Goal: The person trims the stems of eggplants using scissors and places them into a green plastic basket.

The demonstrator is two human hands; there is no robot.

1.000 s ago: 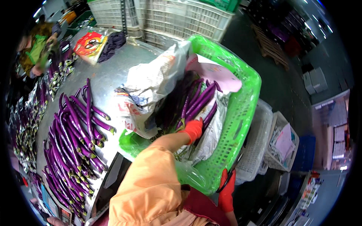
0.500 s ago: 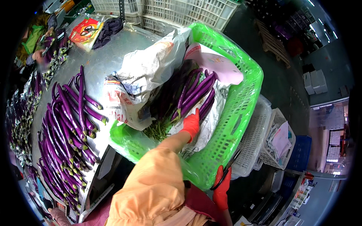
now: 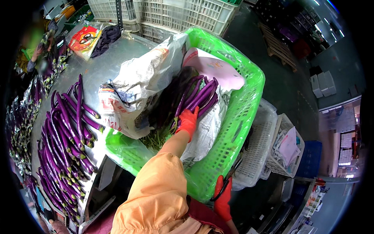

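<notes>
The red-gloved left hand is resting on a bunch of long, slender, glossy purple eggplants inside a bright green, perforated plastic crate. Its fingers are lying over the eggplants near their green-capped ends, with the forefinger extending along them; whether they are closing fully around any is impossible to tell, since the undersides are staying hidden. The red-gloved right hand is hanging just outside the crate's near corner, clamping around the dark handles of a pair of long scissors, whose blades are pointing up and away from the eggplants.

Inside the crate, a crumpled white plastic sack with coloured print is standing up along the left side, a smooth pale pink sheet is leaning at the far end, and loose thin green stalks are lying near the front. To the left, a larger heap of purple eggplants is covering part of a grey metal table.

The step in hand is seemingly gathering or arranging eggplants by their capped ends. The next move is probably calling for a firm but gentle closing of the left fingers around a few, with the scissors staying clear of the skins and the sack.
</notes>
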